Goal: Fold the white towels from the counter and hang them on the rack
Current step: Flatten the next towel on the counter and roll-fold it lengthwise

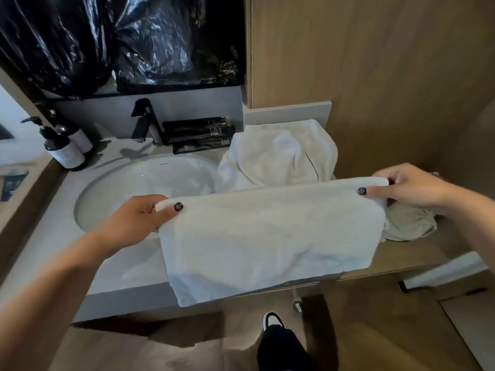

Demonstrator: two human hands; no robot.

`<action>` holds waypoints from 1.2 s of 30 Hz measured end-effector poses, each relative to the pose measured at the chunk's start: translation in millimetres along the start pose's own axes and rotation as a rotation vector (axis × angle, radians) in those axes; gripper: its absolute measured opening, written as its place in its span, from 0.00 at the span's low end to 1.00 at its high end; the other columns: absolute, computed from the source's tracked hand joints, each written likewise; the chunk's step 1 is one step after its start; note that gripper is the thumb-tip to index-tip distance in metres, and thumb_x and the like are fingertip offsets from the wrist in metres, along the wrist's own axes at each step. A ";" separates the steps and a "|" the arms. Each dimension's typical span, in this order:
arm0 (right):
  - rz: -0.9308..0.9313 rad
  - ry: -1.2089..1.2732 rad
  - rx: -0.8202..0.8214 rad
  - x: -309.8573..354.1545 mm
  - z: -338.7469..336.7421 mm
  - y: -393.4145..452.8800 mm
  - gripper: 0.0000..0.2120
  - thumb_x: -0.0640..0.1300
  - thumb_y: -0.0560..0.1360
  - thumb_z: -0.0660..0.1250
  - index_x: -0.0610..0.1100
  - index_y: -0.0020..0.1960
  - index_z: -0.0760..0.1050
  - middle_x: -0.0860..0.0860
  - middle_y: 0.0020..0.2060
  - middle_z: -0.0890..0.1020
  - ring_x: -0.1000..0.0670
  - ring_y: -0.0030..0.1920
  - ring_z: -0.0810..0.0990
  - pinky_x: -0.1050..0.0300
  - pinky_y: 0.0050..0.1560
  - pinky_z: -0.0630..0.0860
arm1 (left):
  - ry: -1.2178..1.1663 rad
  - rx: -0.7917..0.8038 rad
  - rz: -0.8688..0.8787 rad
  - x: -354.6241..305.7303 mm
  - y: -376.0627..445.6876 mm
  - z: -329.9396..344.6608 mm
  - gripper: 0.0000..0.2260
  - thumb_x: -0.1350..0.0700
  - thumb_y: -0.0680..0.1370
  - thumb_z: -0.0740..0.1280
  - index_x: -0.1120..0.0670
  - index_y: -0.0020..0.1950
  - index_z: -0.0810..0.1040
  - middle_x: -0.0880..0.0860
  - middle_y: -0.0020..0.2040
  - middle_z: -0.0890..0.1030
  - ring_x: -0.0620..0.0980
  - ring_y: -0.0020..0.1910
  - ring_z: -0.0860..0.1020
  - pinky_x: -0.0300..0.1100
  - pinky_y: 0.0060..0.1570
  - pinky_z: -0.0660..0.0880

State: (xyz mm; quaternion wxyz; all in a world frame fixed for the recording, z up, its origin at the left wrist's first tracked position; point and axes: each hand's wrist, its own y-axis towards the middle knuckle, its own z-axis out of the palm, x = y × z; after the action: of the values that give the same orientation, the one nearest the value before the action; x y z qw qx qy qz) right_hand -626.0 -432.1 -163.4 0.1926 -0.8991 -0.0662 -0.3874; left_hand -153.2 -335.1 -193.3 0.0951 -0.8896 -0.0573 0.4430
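Grey counter (112, 266) holds the sink (144, 188); my left hand (139, 218) and right hand (417, 188) pinch the folded towel's (267, 242) top corners, it hanging between them (bottle (64, 151) labels unreadable). More white towels (281, 156) heap beyond.

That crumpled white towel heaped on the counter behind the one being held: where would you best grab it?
The crumpled white towel lies in a loose heap with no clear corner showing. Probably pinch its raised top fold from above, lift, then find corners.
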 end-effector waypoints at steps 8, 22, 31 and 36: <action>0.028 -0.224 0.064 -45.2 22.9 106.8 0.08 0.42 0.73 0.74 0.37 0.39 0.82 0.45 0.27 0.81 0.50 0.30 0.79 0.60 0.33 0.74 | 0.309 0.090 0.025 45.2 89.5 25.8 0.15 0.53 0.68 0.80 0.50 0.30 0.75 0.45 0.28 0.74 0.43 0.30 0.72 0.32 0.33 0.67; 0.139 0.653 -0.233 -74.8 65.2 103.9 0.07 0.37 0.76 0.69 0.35 0.52 0.76 0.38 0.49 0.83 0.42 0.52 0.84 0.53 0.53 0.82 | -0.513 -0.203 -0.252 38.7 78.1 62.3 0.10 0.59 0.82 0.60 0.62 0.60 0.76 0.61 0.48 0.84 0.60 0.47 0.85 0.51 0.49 0.82; 0.183 0.927 -0.397 -73.1 94.2 73.2 0.33 0.51 0.62 0.82 0.45 0.64 0.75 0.46 0.59 0.80 0.46 0.61 0.80 0.52 0.59 0.79 | -0.632 -0.494 -0.348 41.3 45.2 98.8 0.26 0.57 0.74 0.72 0.60 0.69 0.68 0.55 0.64 0.77 0.54 0.51 0.83 0.51 0.55 0.80; 0.396 0.830 -0.466 -62.6 97.1 101.0 0.16 0.37 0.75 0.72 0.37 0.61 0.75 0.41 0.48 0.82 0.50 0.42 0.81 0.58 0.47 0.81 | -0.450 -0.494 -0.499 55.2 72.1 105.5 0.18 0.55 0.77 0.72 0.61 0.64 0.74 0.59 0.51 0.83 0.49 0.42 0.83 0.43 0.44 0.78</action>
State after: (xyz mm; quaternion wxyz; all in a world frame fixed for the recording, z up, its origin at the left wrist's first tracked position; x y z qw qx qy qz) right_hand -576.9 -484.3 -299.1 0.0669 -0.6842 0.2755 -0.6720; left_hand -203.0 -382.6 -314.3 -0.0318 -0.7255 -0.3952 0.5626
